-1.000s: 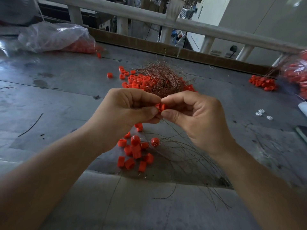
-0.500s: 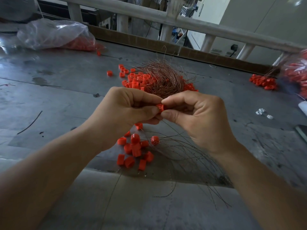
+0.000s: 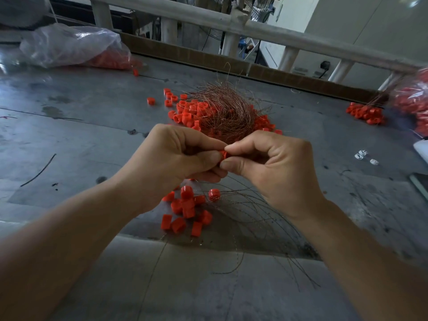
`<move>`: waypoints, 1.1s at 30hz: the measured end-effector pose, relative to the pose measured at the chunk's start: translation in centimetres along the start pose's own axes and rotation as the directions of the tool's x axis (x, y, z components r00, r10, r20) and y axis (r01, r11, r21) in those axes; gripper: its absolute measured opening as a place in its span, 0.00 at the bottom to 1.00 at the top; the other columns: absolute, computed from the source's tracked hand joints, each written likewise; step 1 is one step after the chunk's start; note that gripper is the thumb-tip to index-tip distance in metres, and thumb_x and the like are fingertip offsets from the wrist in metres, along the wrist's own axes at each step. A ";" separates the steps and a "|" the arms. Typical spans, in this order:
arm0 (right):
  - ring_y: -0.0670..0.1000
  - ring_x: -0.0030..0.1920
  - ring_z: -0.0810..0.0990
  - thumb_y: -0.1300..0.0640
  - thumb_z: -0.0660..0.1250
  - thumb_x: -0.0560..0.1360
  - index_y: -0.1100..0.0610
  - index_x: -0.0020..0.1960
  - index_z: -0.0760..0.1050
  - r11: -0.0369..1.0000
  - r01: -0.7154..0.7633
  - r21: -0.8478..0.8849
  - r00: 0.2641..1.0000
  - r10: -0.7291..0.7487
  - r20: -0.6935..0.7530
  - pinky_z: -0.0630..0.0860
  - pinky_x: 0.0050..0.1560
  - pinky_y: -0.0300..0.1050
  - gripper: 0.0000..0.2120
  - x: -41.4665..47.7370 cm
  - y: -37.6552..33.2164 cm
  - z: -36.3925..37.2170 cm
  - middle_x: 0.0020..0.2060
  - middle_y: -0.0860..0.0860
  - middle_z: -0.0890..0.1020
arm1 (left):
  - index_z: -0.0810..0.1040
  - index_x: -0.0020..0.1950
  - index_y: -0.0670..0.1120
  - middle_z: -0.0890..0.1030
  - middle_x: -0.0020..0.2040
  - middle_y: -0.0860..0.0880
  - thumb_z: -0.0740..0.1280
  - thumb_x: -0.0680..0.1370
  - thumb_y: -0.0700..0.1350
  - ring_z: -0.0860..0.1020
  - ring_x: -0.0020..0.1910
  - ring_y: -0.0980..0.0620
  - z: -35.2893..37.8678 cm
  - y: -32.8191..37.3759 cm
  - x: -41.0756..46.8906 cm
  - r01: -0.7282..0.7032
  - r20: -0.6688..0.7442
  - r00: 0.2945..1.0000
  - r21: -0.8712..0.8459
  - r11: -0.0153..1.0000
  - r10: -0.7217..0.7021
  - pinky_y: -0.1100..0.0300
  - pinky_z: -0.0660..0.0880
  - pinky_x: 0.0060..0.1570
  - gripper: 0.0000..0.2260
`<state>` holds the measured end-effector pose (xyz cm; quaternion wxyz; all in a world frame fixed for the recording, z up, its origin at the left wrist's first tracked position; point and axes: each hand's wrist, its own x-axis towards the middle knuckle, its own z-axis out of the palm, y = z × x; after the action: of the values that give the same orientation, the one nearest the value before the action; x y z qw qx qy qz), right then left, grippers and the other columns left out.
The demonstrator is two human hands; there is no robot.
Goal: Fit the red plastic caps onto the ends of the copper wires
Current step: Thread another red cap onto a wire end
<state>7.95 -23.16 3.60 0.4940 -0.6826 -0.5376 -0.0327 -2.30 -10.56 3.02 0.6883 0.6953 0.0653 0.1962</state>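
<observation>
A small red cap [image 3: 223,154] is pinched between my left hand [image 3: 183,156] and my right hand [image 3: 271,167], which meet fingertip to fingertip above the table. Thin copper wires [image 3: 250,216] trail down from under my hands onto the grey surface. Below my hands lies a loose group of red caps [image 3: 187,209]. Behind them a tangled nest of copper wire [image 3: 224,110] sits on a larger heap of red caps [image 3: 185,112]. The wire end inside the pinch is hidden by my fingers.
A clear plastic bag of red caps [image 3: 76,47] lies at the back left. Another pile of caps [image 3: 367,113] and a bag [image 3: 414,100] are at the right edge. Small white pieces [image 3: 366,157] lie right of my hand. A railing [image 3: 231,22] runs behind the grey table [image 3: 69,126].
Both hands stay together on the red cap with only slight finger shifts. The view has tilted a little.
</observation>
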 end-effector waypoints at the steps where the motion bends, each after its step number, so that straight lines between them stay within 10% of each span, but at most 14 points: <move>1: 0.43 0.40 0.81 0.62 0.74 0.63 0.58 0.42 0.80 1.000 -0.004 0.010 1.000 0.004 -0.004 0.78 0.41 0.34 0.08 0.0 0.0 0.0 0.36 0.41 0.79 | 0.84 0.38 0.48 0.84 0.34 0.46 0.67 0.62 0.41 0.82 0.33 0.54 0.0 0.0 0.0 0.009 0.004 1.000 -0.015 1.000 -0.009 0.67 0.77 0.33 0.09; 23: 0.43 0.35 0.80 0.55 0.72 0.62 0.54 0.40 0.78 0.992 0.056 0.117 0.998 -0.055 -0.010 0.77 0.37 0.34 0.08 0.2 -0.3 -0.3 0.35 0.44 0.80 | 0.85 0.40 0.48 0.84 0.34 0.46 0.69 0.59 0.46 0.83 0.33 0.53 -0.4 0.4 -0.2 0.057 0.116 0.992 -0.119 0.991 -0.043 0.66 0.77 0.33 0.12; 33: 0.39 0.41 0.74 0.55 0.67 0.68 0.51 0.48 0.76 0.994 0.110 -0.007 0.955 -0.104 0.279 0.69 0.43 0.31 0.08 0.9 -0.1 -1.0 0.38 0.47 0.77 | 0.80 0.48 0.47 0.82 0.34 0.44 0.72 0.65 0.42 0.82 0.32 0.51 -0.7 0.1 -0.2 0.089 0.204 0.978 -0.192 0.977 -0.049 0.64 0.77 0.30 0.12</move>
<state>8.77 -23.30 4.67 0.4033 -0.6559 -0.6373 0.0308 -2.75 -9.98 3.07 0.7643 0.6359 0.0005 0.1073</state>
